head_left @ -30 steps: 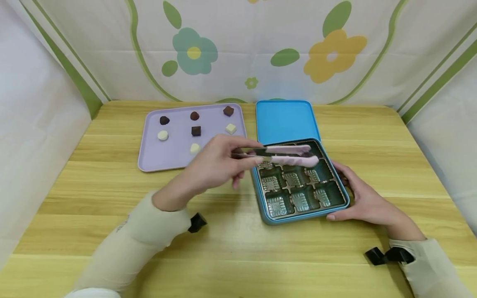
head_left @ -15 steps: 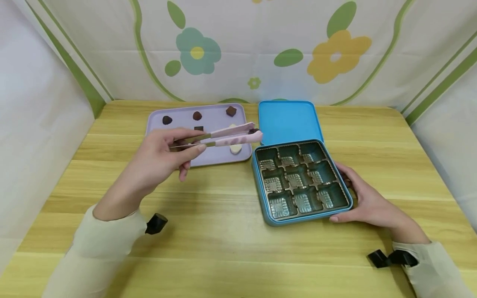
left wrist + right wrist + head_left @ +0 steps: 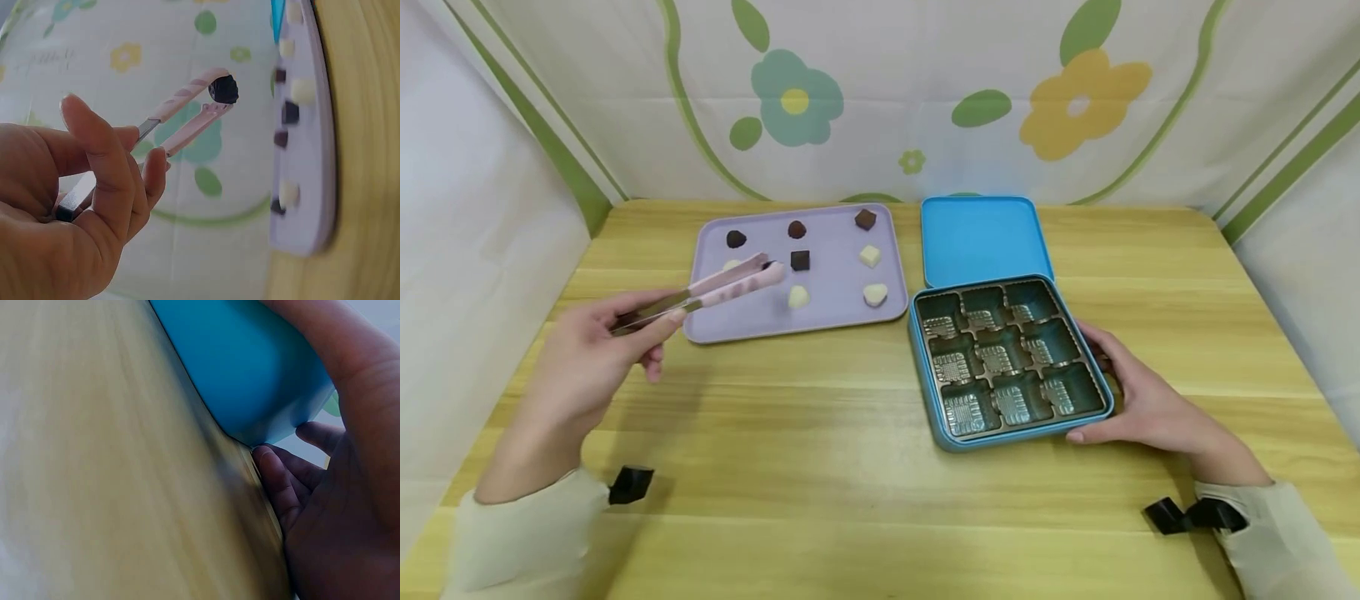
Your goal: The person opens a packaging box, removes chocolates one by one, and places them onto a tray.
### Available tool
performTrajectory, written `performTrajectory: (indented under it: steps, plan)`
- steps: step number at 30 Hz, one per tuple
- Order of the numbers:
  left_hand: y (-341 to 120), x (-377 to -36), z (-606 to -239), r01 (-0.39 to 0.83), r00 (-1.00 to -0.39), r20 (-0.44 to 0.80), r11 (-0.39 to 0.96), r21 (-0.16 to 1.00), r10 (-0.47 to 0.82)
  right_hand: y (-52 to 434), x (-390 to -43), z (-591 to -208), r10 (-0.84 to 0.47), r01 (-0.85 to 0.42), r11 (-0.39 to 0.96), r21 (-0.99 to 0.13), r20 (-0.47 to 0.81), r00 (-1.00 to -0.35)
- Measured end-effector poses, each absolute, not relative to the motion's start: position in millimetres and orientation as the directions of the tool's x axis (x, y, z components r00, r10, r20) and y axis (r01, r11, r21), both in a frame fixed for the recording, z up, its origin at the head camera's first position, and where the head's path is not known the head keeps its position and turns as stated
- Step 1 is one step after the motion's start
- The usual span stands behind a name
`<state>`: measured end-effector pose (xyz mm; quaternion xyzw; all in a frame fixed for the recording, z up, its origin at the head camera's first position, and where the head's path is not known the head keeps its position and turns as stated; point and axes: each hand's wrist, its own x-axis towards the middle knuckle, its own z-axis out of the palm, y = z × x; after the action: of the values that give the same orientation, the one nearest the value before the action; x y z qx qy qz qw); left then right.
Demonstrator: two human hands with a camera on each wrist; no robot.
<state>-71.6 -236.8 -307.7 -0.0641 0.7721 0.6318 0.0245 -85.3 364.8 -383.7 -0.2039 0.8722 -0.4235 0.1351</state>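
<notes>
My left hand (image 3: 587,346) pinches a pair of tongs (image 3: 722,287) with pale pink tips, raised over the left part of the lilac tray (image 3: 838,308). In the left wrist view a dark ridged chocolate (image 3: 224,89) sits between the tong tips. Several chocolates lie spread on the tray, among them a dark square one (image 3: 800,261), a brown one (image 3: 866,219) and a white heart-shaped one (image 3: 875,294). My right hand (image 3: 1150,412) grips the right side of a blue tin (image 3: 928,400), thumb at the front corner and fingers round the side. Its brown insert has several bare compartments.
The tin's blue lid (image 3: 985,237) lies open behind it, close to the back curtain (image 3: 880,100) with printed flowers. Tray and tin stand side by side on the wooden table (image 3: 835,500), a narrow gap between them.
My left hand has swung from above the tin leftward to the tray's left side, carrying the tongs and the dark chocolate. The right hand and tin stay in place.
</notes>
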Motion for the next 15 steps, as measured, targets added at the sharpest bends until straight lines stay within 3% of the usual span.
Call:
performTrajectory:
  steps: [10, 15]
  plan:
    - [-277.7, -62.4, -320.7, -0.301, -0.951, -0.258, 0.318, 0.899, -0.171, 365.8, -86.0, -383.8, -0.461, -0.228, 0.571, -0.789, -0.078, -0.884]
    - [-276.4, -66.1, -319.2, -0.346, -0.938, -0.303, 0.478, 0.807, -0.167, 365.1, -86.6, -383.9, -0.471, -0.227, 0.553, -0.801, -0.076, -0.879]
